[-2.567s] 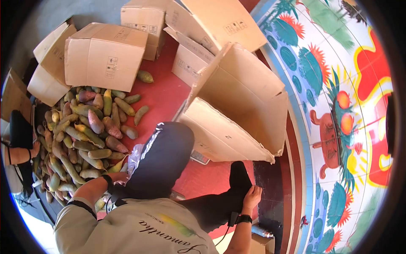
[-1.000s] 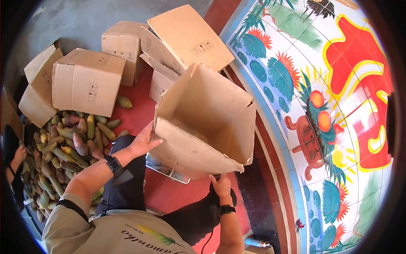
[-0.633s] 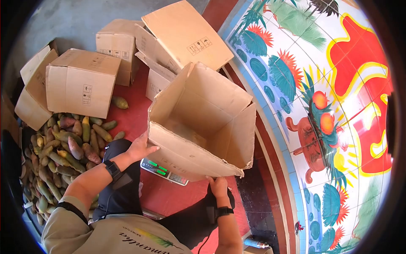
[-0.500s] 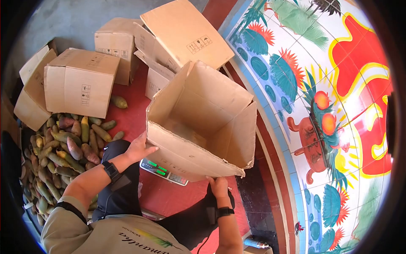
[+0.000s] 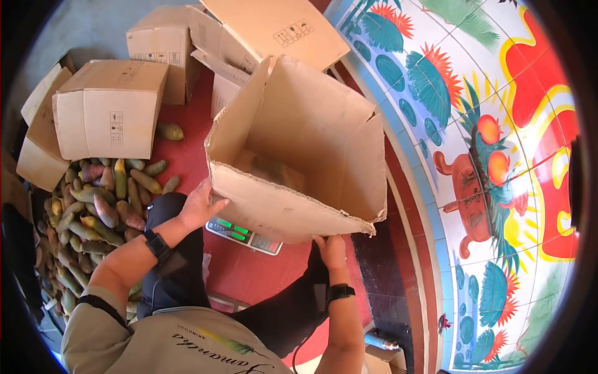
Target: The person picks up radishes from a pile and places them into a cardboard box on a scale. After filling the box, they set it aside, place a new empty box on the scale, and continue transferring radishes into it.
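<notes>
Here's the open carton (image 5: 274,202), right in front of me, mouth up and tilted a little, sitting between and just beyond my two hands! My left hand (image 5: 201,206) is on its near-left corner: thumb spread away from the fingers, open against the cardboard, touching it low on that side. Over to the right, my right hand (image 5: 330,249) is at the bottom of the near wall, towards the right end, touching the edge; the fingertips are tucked out of sight, so I can't tell whether they grip it or only steady it.

And under that near wall, look, a scale (image 5: 266,244) pokes out, green displays showing, between my two hands! How the carton's base meets it I can't tell; the cardboard hides that part. Below lies the red floor (image 5: 274,274), with my dark trouser legs (image 5: 165,215) reaching out either side.

Off to the left, well beyond my left wrist, a heap of long tubers (image 5: 93,212), green, brown and pinkish, with one lone tuber (image 5: 170,131) apart from the pile. Behind the heap, another carton (image 5: 106,118) leans over its back edge. Far right, the painted tile wall (image 5: 476,199) runs alongside, well apart from my right hand.
</notes>
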{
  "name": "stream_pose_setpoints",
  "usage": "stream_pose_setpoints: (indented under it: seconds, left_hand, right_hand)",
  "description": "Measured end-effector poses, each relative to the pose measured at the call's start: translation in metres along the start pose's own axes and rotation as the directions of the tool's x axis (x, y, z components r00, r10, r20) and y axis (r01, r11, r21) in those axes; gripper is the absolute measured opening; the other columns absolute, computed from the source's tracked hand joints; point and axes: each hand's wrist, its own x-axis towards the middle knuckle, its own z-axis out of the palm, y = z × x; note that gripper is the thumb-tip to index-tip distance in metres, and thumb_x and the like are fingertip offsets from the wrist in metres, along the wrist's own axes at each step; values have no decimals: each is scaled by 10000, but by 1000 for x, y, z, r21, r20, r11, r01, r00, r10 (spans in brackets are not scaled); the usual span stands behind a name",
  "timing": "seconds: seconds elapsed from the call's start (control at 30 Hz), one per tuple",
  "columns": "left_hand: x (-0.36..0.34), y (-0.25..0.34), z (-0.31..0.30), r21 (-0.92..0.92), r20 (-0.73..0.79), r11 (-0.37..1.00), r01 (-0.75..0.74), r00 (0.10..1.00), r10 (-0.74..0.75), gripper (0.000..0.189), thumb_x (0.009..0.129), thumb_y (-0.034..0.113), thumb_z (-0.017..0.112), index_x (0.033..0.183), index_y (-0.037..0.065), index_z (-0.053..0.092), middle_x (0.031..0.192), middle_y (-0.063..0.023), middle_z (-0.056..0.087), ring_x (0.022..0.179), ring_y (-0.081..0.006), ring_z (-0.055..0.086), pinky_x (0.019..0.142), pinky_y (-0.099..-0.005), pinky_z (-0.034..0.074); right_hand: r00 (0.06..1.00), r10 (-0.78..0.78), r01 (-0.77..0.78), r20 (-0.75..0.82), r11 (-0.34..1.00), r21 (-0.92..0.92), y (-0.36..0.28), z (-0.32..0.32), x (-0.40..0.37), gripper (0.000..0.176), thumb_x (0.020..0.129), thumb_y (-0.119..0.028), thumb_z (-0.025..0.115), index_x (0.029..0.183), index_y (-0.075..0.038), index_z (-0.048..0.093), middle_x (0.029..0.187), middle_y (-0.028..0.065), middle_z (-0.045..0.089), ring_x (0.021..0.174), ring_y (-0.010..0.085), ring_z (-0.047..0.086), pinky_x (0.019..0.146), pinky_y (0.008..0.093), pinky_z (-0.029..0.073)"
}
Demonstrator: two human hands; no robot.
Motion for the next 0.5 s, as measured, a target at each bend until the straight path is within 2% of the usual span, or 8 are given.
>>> stream_pose_setpoints:
  seconds: [0.07, 0.2, 0.27, 0.3, 0.43, 0.5]
  left_hand:
    - [1, 1, 0, 5, 2, 1000, 3, 1000, -3, 501, 734, 186, 655, 1149, 14, 432, 1041, -200, 531, 987, -374, 519, 826, -399, 431]
    - [0, 6, 0, -6, 9, 1000, 8, 1000, -7, 512, 741, 169, 642, 1179, 19, 422, 1077, -200, 527, 999, -368, 519, 837, -389, 429]
    - [1, 5, 2, 9, 9, 1000, 29, 1000, -29, 505, 745, 163, 638, 1181, 23, 425, 1079, -197, 531, 996, -359, 525, 838, -380, 429]
    - [1, 5, 4, -6, -12, 1000, -5, 1000, 5, 490, 755, 153, 626, 1182, 20, 424, 1071, -198, 534, 995, -353, 529, 834, -374, 431]
    - [7, -4, 9, -84, -24, 996, -13, 1000, 11, 487, 766, 135, 612, 1196, 19, 416, 1063, -195, 537, 985, -337, 540, 830, -360, 434]
    - [9, -4, 10, -123, -26, 992, -3, 1000, 0, 516, 778, 90, 592, 1247, 26, 387, 1055, -172, 549, 959, -282, 562, 827, -335, 439]
  right_hand:
    - [997, -28, 25, -70, 999, -41, -4, -2, -1, 380, 715, -245, 704, 941, 27, 563, 832, 204, 617, 775, 376, 589, 688, 437, 466]
    - [999, 24, -27, -42, 997, -76, 8, 7, 2, 402, 719, -246, 702, 957, 35, 541, 828, 199, 619, 772, 364, 596, 684, 430, 468]
    - [995, 79, -81, -64, 996, -37, 4, 5, 7, 380, 728, -307, 683, 822, 40, 559, 794, 216, 605, 733, 375, 588, 644, 447, 463]
    - [994, 90, -92, -61, 995, -46, 2, 4, 8, 388, 735, -284, 678, 893, 38, 529, 787, 202, 608, 729, 366, 592, 643, 440, 464]
    - [992, 57, -51, -117, 998, 47, 3, 6, 14, 396, 740, -262, 674, 934, 35, 498, 779, 199, 607, 717, 367, 590, 644, 436, 462]
    - [990, 84, -82, -113, 996, 18, 3, 7, 16, 352, 749, -171, 671, 959, 47, 491, 821, 196, 608, 721, 314, 608, 653, 382, 472]
